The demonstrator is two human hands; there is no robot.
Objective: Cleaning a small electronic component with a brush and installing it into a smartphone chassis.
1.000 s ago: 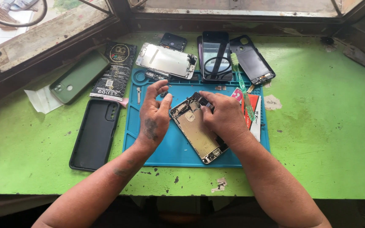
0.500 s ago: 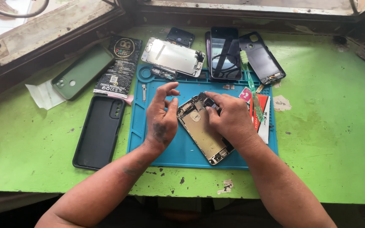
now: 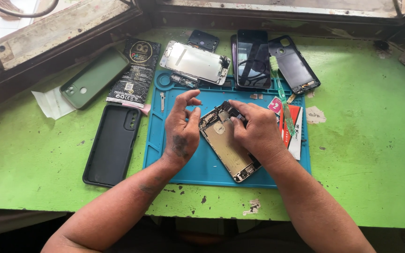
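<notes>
An opened phone body (image 3: 226,145) with its metal insides showing lies tilted on a blue work mat (image 3: 202,161). My right hand (image 3: 254,129) rests over the phone's upper right part, fingertips pressed on the parts near its top edge. My left hand (image 3: 183,124) hovers just left of the phone, fingers spread and curled, its thumb near the phone's top left corner. It holds nothing that I can see.
A black phone case (image 3: 113,140) lies left of the mat, a green case (image 3: 94,77) and a black packet (image 3: 134,70) behind it. A detached screen panel (image 3: 193,61), dark phones (image 3: 253,58), a back cover (image 3: 294,63) and a green toothbrush (image 3: 282,98) lie at the mat's far edge.
My left hand has lifted slightly off the phone's left side and spread its fingers. My right hand has stayed on the phone's top end. The view has shifted a little.
</notes>
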